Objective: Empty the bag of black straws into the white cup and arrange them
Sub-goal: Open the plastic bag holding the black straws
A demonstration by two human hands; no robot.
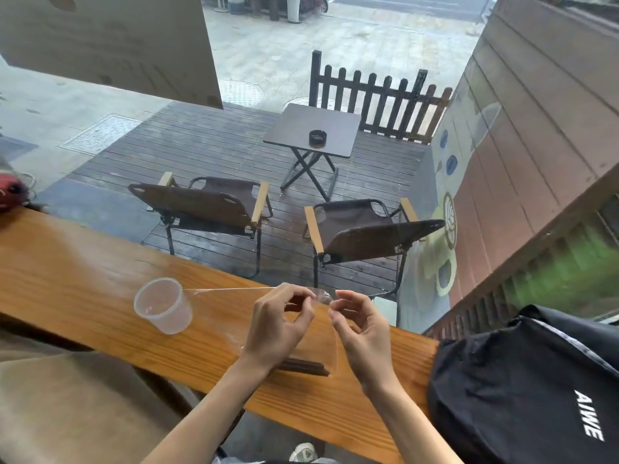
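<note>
Toward the left end of the wooden counter [83, 262], we are seeing the white cup [163, 306] standing upright and empty, well apart from our hands. Near the counter's front edge we are holding up a clear bag [330, 336]: our left hand [278, 326] is pinching its top edge between thumb and fingertips, and just beside it our right hand [360, 329] is pinching the same top edge. The black straws [306, 367] are lying inside the bag's bottom, resting on the counter below our wrists. At the counter's right end a black backpack [536, 390] is sitting.
</note>
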